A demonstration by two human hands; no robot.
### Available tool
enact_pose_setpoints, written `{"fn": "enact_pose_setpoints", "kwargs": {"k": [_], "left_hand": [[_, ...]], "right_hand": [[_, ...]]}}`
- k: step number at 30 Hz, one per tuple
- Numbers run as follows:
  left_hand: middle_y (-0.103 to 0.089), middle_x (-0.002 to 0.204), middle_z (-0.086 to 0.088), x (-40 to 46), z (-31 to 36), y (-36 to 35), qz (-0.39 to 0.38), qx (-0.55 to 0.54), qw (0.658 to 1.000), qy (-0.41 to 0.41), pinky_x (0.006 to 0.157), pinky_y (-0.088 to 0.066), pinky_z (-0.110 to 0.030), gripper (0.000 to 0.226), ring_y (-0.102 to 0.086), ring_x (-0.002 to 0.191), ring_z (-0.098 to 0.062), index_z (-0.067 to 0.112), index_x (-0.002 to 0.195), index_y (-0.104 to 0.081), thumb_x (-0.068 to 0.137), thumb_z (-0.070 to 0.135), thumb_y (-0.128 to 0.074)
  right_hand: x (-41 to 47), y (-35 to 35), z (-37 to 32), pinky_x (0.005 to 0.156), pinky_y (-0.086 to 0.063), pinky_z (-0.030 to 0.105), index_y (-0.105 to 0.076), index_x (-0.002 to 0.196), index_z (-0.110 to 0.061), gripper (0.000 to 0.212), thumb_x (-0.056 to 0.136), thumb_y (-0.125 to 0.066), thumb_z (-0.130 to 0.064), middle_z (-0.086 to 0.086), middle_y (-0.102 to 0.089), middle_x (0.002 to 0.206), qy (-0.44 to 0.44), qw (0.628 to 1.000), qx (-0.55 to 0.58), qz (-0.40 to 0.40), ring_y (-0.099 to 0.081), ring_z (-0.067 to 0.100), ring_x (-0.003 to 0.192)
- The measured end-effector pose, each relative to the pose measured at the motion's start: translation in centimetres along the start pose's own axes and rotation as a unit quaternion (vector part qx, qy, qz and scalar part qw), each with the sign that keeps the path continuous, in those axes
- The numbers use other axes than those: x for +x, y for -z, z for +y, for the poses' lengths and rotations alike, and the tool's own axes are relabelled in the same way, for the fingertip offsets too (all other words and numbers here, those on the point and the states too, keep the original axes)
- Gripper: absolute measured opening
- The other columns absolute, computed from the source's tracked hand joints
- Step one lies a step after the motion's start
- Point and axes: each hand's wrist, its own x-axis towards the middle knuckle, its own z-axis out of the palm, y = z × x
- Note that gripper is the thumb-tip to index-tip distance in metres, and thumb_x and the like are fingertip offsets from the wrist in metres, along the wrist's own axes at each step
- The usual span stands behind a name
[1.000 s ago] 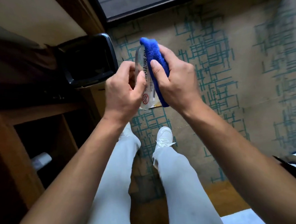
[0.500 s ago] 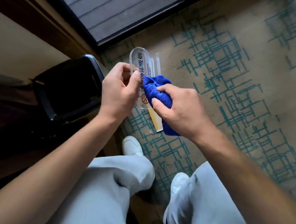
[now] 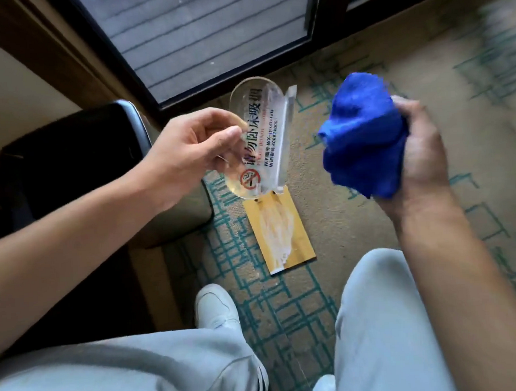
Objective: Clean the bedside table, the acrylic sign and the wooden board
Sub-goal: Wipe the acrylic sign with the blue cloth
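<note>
Holding a clear acrylic sign (image 3: 258, 138) w/ thumb and fingers pinched on its edge, the left hand (image 3: 186, 157) keeps it above the patterned carpet (image 3: 357, 235). Right hand (image 3: 419, 154), apart from it, grips a bunched blue cloth (image 3: 364, 142). Yellow card (image 3: 279, 233) lies on carpet below sign.

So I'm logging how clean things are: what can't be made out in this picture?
- Acrylic sign, head view: small print too fine to read; left hand covers its left edge.
- Blue cloth, head view: motion-blurred; right hand hides its far side.
- Bedside table: not identifiable.
- Yellow card on the carpet: sign overlaps its top.
</note>
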Motion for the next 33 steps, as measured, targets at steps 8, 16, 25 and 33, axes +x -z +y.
{"fn": "enact_pose_setpoints", "kwargs": {"k": [8,16,25,33], "left_hand": [[-0.071,0.077,0.0,0.0,-0.3,-2.4,0.002,-0.034,0.999,-0.014,0.054,-0.054,-0.026,0.021,-0.065,0.059,-0.014,0.006,0.106,-0.066,0.091,0.021,-0.062],[-0.073,0.082,-0.001,-1.3,-1.1,-2.4,-0.006,-0.021,0.999,0.032,0.058,-0.057,-0.027,0.02,-0.068,0.063,-0.017,0.011,0.107,-0.068,0.091,0.023,-0.062],[-0.071,0.082,-0.006,-1.5,-0.5,-4.3,0.053,0.091,0.994,-0.004,0.062,-0.06,-0.03,0.034,-0.069,0.062,-0.015,0.01,0.132,-0.064,0.099,0.013,-0.063],[-0.073,0.121,-0.003,-2.6,-1.2,-6.5,-0.036,0.087,0.993,0.076,0.092,-0.059,-0.049,0.057,-0.072,0.11,-0.021,0.023,0.13,-0.062,0.084,0.055,-0.067]], "right_hand": [[-0.1,-1.9,4.3,0.111,-0.04,0.063,-0.057,0.137,0.001,0.056,0.093,-0.067,-0.033,0.028,-0.058,0.139,-0.01,0.999,0.015,-0.047,-0.053,0.046,0.131],[-1.4,-1.0,4.2,0.099,-0.054,0.045,-0.049,0.139,0.006,0.055,0.095,-0.065,-0.024,0.025,-0.063,0.131,-0.038,0.991,-0.056,-0.119,-0.064,0.038,0.117],[-1.1,0.3,4.0,0.11,-0.036,0.068,-0.049,0.133,0.014,0.056,0.09,-0.07,-0.016,0.04,-0.052,0.137,-0.005,0.983,-0.125,-0.131,-0.049,0.057,0.128],[-2.1,-0.5,4.5,0.085,-0.054,0.062,-0.063,0.108,0.006,0.034,0.082,-0.078,-0.01,0.023,-0.065,0.099,0.069,0.979,-0.173,-0.077,-0.063,0.034,0.089]]}}
